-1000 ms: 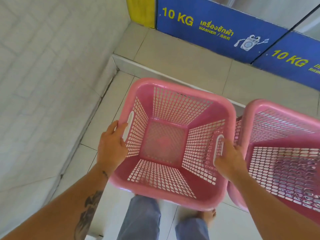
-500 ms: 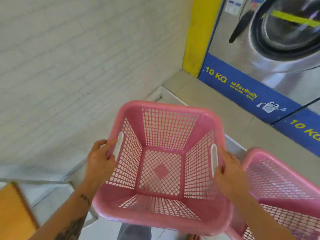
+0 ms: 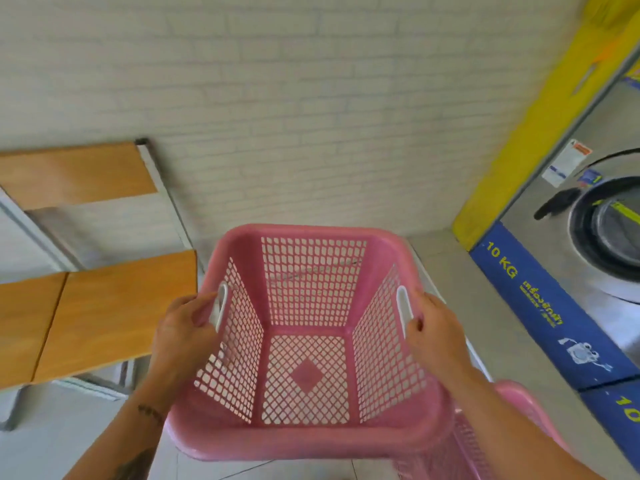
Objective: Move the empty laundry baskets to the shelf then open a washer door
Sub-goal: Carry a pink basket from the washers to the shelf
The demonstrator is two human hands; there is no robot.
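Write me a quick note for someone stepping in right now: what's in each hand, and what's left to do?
Left hand grips the left handle of the empty pink basket; right hand grips its right handle.
The basket is held up, just right of the shelf; a second basket shows at lower right.
Done: nothing shelved yet.
Left: shelve both baskets, then open the washer door, which looks shut.

The left hand [image 3: 183, 327] and right hand [image 3: 436, 334] each grip a side handle of an empty pink basket [image 3: 304, 441], which is between them. A second pink basket [image 3: 526, 398] sits just beneath the right forearm. Wooden shelf boards [image 3: 114, 306] lie left of the left hand, and a washer [image 3: 609, 237] stands well right of the right hand
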